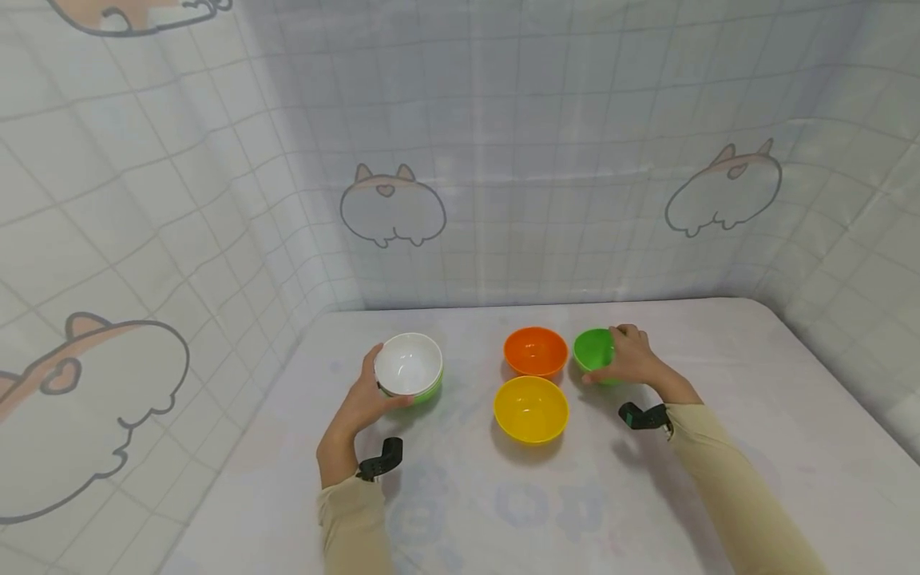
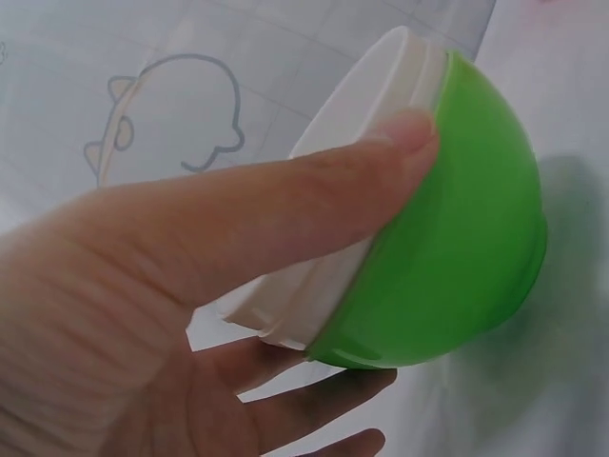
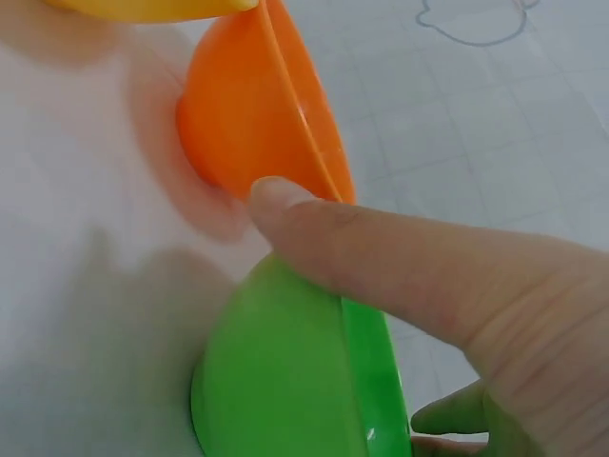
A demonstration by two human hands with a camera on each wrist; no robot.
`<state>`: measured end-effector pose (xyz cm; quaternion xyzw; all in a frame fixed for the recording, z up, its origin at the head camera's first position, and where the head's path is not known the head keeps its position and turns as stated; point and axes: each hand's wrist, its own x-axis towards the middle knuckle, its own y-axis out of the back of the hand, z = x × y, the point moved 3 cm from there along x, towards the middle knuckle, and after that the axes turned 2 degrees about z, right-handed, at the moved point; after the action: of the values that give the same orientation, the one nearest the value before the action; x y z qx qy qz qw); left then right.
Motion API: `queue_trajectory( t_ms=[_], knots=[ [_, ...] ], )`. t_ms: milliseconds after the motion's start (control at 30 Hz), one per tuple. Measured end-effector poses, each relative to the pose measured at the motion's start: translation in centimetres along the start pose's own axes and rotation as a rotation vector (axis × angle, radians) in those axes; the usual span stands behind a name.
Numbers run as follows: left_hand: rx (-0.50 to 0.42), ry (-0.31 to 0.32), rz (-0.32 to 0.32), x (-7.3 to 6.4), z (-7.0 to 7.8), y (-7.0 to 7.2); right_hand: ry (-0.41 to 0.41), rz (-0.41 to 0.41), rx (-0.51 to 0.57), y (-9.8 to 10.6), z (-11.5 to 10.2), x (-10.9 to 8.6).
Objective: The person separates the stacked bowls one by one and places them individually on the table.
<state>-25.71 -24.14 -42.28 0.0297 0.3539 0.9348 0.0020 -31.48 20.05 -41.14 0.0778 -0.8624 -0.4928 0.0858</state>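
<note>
Across the pale tabletop (image 1: 460, 519), reaching with the left hand (image 1: 362, 406) and the right hand (image 1: 632, 359) set well apart, occupying both with bowls. On the left side, gripping the nested stack (image 1: 410, 363), stretching a wide grasp round the white bowl (image 2: 362, 100) and the lower green bowl (image 2: 466, 238) cradling it. Between the hands, touching neither the yellow bowl (image 1: 532, 411), nearer the head camera, nor the orange bowl (image 1: 535, 351) just beyond. Farthest right, holding the small green bowl (image 1: 592, 349) just beside the orange one, resting the thumb (image 3: 324, 238) on its outer wall. Judging the sideways gap as likely decisive: lying leftward from small green bowl to stack, placing the right hand nearer the orange bowl, showing no long axis in such round rims.
</note>
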Motion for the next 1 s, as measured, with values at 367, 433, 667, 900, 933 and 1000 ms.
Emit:
queue_trajectory(
  t_ms=[367,433,667,900,933,1000],
  knots=[
    [-0.118,-0.013,-0.003,-0.1,-1.0,-0.6,-0.048,0.037,0.083,-0.5,-0.9,0.0],
    [-0.142,-0.025,-0.011,0.0,-1.2,-0.7,-0.030,0.064,0.117,-0.6,-1.6,-0.1],
    [-0.190,-0.019,-0.026,0.1,-2.0,-1.2,0.056,0.063,0.214,-1.0,-5.3,0.2],
    [-0.208,0.002,-0.025,0.1,-2.5,-1.4,0.129,0.027,0.288,-2.6,-9.7,1.0],
    [-0.216,0.005,-0.028,0.1,-2.6,-1.4,0.137,0.022,0.289,-3.0,-10.3,1.1],
    [-0.223,0.006,-0.030,0.1,-2.7,-1.4,0.147,0.004,0.289,-3.7,-11.3,1.3]
  ],
)
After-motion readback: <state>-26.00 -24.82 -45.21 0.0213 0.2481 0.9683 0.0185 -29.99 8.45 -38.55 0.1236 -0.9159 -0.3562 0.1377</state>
